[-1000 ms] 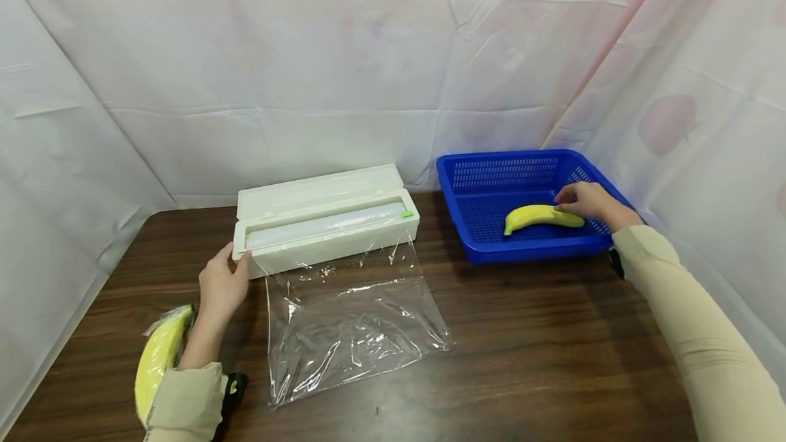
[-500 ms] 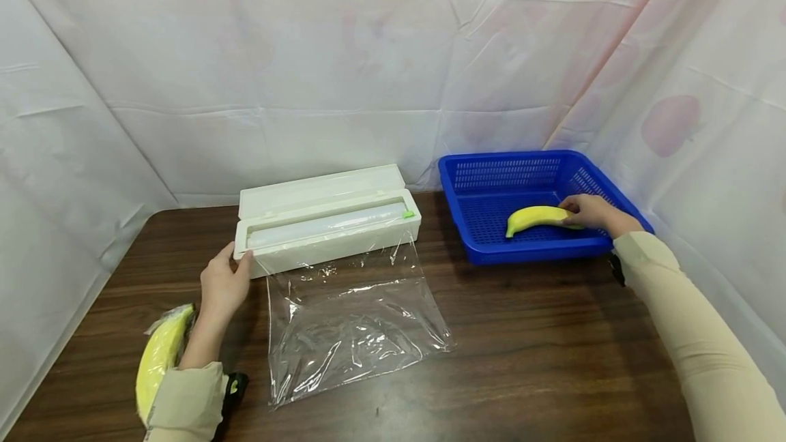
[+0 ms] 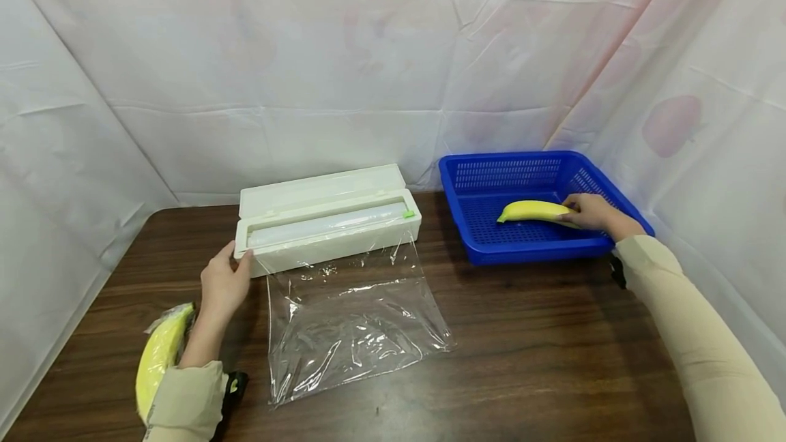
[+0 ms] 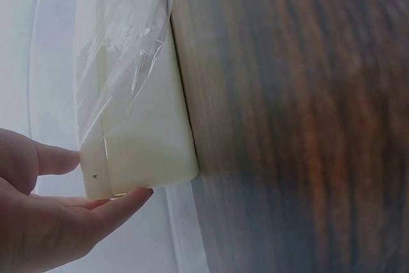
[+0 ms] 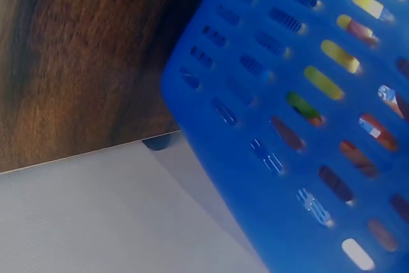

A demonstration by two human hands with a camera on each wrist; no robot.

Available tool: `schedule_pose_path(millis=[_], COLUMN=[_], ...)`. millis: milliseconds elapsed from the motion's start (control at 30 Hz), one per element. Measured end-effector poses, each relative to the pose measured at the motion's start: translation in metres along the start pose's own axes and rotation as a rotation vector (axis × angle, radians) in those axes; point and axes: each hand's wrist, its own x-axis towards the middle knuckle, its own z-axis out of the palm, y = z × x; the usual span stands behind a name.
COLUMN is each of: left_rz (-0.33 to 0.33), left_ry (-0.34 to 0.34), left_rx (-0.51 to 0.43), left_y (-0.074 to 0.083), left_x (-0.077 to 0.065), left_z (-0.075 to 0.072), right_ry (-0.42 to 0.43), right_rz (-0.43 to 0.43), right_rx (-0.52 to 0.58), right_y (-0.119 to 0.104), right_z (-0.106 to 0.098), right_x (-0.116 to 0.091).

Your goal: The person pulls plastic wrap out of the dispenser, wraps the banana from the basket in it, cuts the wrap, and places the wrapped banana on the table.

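Note:
Thumb and fingers of my left hand (image 3: 224,285) grip the near-left corner of a white cling film box (image 3: 331,247), as the left wrist view also shows at the box's end (image 4: 147,158). Its lid stands open behind it, and a clear sheet of cling film (image 3: 362,333) runs from the roll (image 3: 331,222) onto the table. Over the blue basket (image 3: 546,249), my right hand (image 3: 592,213) grips the right part of a yellow banana (image 3: 531,210). Through slots in the basket wall (image 5: 220,110), the right wrist view shows only bits of banana and hand.
A second banana (image 3: 158,360), wrapped in film, lies on the wooden table (image 3: 522,360) beside my left forearm. White cloth walls (image 3: 350,67) rise behind and at both sides. A green slider (image 3: 408,214) sits at the box's right end.
My right hand has lowered and taken hold of the banana in the basket. The banana's left tip has risen and shifted slightly left. The left hand and box have stayed put.

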Motion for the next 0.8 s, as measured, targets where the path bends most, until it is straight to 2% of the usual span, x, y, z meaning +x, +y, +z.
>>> schedule_pose_path(millis=[267,800], left_rz=[-0.036,-0.046], left_ry=[-0.039,-0.041], left_rx=[-0.012,-0.013], left_y=[0.001,0.004], left_x=[0.003,0.004], left_z=[0.002,0.002], right_ry=[0.074,0.230], right_rz=[0.019,0.012], right_rx=[0.016,0.032], right_y=[-0.004,-0.041], right_z=[-0.004,-0.025], right_x=[-0.004,-0.013])
